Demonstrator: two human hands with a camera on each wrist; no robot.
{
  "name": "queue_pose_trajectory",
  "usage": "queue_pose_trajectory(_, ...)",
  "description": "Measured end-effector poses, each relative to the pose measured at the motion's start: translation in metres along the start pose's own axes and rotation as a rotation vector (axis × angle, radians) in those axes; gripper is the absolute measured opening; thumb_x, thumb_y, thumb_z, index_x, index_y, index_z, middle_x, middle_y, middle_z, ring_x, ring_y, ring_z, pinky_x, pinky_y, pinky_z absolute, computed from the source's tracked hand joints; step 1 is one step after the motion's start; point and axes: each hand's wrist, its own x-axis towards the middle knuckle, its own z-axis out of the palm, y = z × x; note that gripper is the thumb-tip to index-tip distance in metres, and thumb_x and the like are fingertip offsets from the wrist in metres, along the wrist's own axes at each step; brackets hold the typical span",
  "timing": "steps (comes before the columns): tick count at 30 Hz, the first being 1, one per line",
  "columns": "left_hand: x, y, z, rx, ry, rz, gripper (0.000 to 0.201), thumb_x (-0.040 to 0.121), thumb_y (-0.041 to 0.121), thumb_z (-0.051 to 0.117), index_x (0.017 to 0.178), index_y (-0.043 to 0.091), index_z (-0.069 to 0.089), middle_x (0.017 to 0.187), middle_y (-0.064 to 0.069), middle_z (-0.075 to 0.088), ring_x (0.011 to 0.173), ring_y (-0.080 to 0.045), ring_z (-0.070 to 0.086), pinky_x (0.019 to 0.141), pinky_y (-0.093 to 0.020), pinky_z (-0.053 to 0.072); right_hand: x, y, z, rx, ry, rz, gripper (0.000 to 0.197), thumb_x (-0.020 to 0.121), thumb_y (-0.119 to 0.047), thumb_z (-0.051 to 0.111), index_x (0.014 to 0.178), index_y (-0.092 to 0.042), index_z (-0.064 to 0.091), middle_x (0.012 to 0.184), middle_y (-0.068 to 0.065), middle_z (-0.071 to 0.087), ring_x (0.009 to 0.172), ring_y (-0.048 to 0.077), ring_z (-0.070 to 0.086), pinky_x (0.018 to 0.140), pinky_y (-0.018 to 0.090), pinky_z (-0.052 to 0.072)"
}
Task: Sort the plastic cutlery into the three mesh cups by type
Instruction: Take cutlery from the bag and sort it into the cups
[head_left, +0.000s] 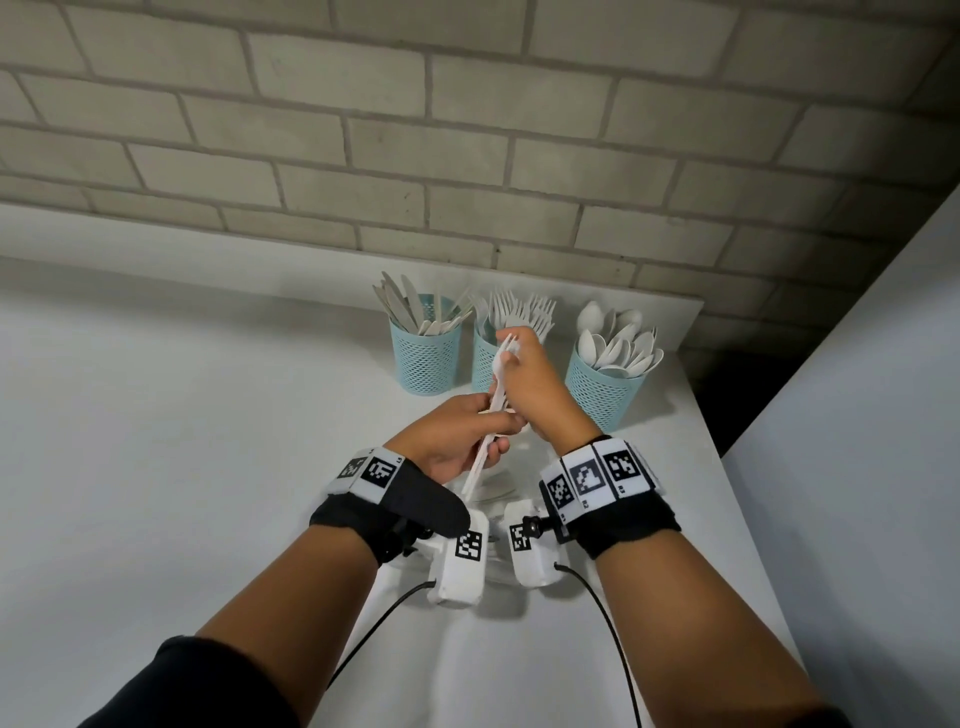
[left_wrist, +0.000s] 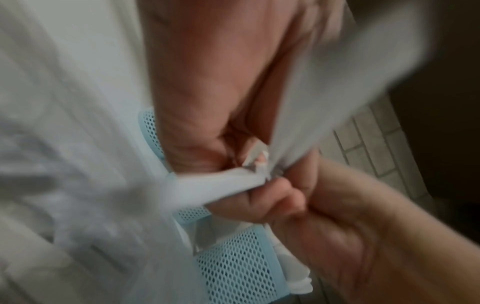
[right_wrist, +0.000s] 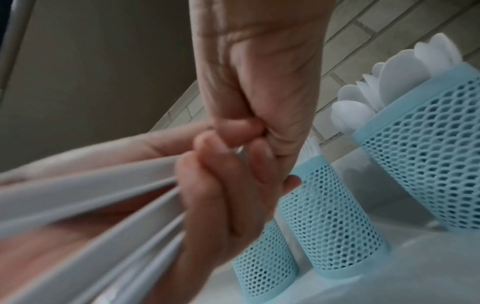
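Cutlery (head_left: 491, 415), a thin light bundle, sat clamped in both my hands: left hand (head_left: 457, 436) round the stiff, slick handles, right hand (head_left: 524, 374) pinching fork heads, best gripped mid-handle, before the 3 cups (head_left: 426, 353).

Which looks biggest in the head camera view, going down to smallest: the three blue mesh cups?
Largest to smallest as they appear:
1. Spoon cup, nearest the camera, so its apparent size is unsure.
2. Knife cup.
3. Fork cup, mostly hidden behind the right hand, so its true size can't be judged.
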Motion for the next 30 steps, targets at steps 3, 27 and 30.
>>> queue_pose_trajectory(3, -0.008, 0.001, -0.007, -0.027, -0.046, -0.039, 0.02, 0.095, 0.023, 0.051, 0.106, 0.009, 0.059, 0.068, 0.004, 0.048, 0.046, -0.001, 0.045, 0.041, -0.009, 0.038, 0.009, 0.003, -0.013, 0.17, 0.155, 0.011, 0.031, 0.098, -0.004, 0.027, 0.122, -0.013, 0.043, 0.106, 0.006, 0.05, 0.085, 0.017, 0.053, 0.077, 0.033, 0.047)
queue_pose_trajectory(27, -0.015, -0.014, -0.014, 0.051, 0.008, -0.025, 0.045, 0.099, 0.047, 0.029, 0.102, 0.019, 0.064, 0.064, 0.006, 0.049, 0.048, -0.003, 0.04, 0.041, -0.009, 0.029, 0.008, 0.014, -0.017, 0.711, 0.323, -0.119, 0.022, 0.101, -0.007, 0.034, 0.115, -0.008, 0.05, 0.095, 0.007, 0.066, 0.075, 0.011, 0.069, 0.065, 0.02, 0.055)
queue_pose_trajectory(30, -0.013, -0.015, -0.014, 0.056, 0.0, 0.026, 0.032, 0.097, 0.038, 0.04, 0.103, 0.016, 0.063, 0.058, 0.008, 0.04, 0.044, -0.001, 0.032, 0.04, -0.009, 0.024, 0.006, 0.012, -0.015, 0.736, 0.282, -0.103, 0.018, 0.101, -0.013, 0.038, 0.11, -0.01, 0.053, 0.094, 0.003, 0.068, 0.078, 0.012, 0.07, 0.068, 0.024, 0.056)
